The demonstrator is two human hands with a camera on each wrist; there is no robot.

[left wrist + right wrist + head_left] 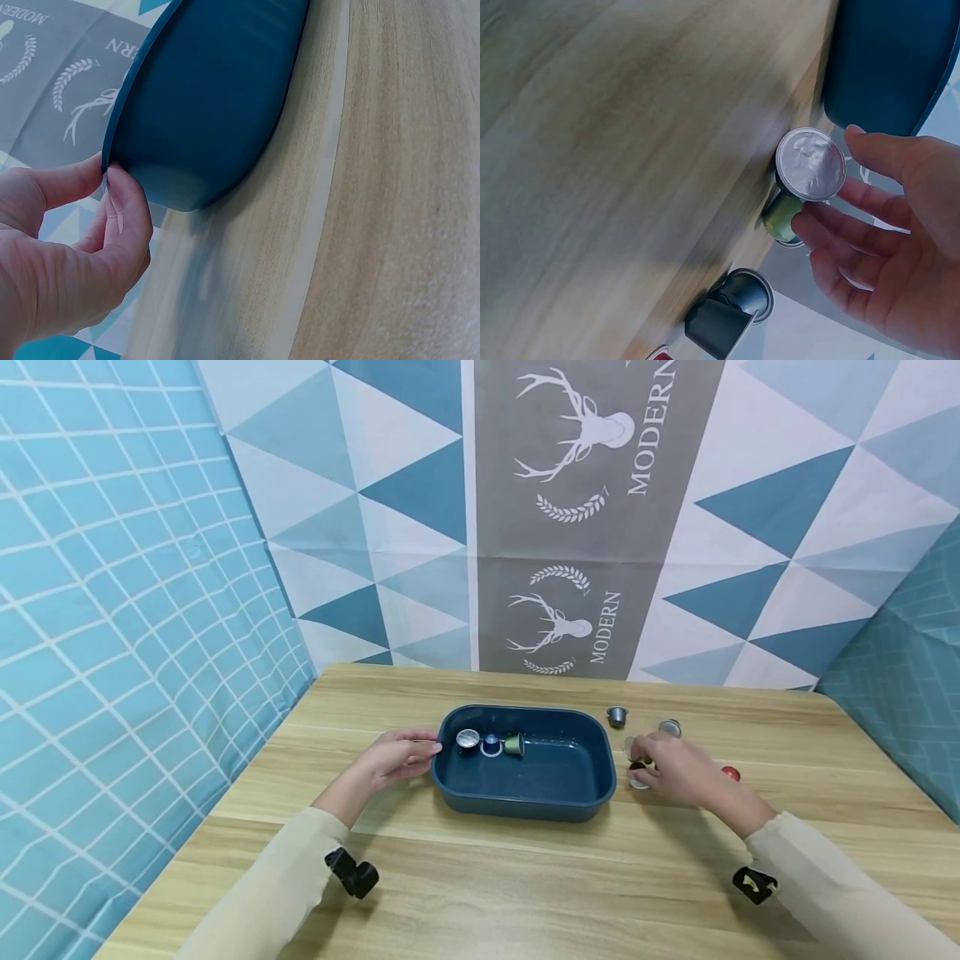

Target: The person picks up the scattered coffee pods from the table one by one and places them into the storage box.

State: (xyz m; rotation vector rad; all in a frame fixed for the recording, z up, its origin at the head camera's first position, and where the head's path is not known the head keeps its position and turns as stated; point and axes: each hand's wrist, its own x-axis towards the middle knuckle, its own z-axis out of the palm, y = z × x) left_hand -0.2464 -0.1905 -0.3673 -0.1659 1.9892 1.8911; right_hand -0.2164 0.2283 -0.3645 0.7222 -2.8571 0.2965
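Head view, left of centre: left hand [397, 758] at the left end of the bin [558, 768]. Left wrist view, lower left: thumb and fingers are clamped on the bin's rim. Head view, centre: three capsules [491, 742] sit in the bin's left part; only this view shows them. Right of centre: right hand [675, 768] is beside the bin. Right wrist view, right: thumb and fingers stand apart at a foil-lidded capsule [811, 164]; firm contact cannot be confirmed. Only this view shows the adjacent green body [781, 216]
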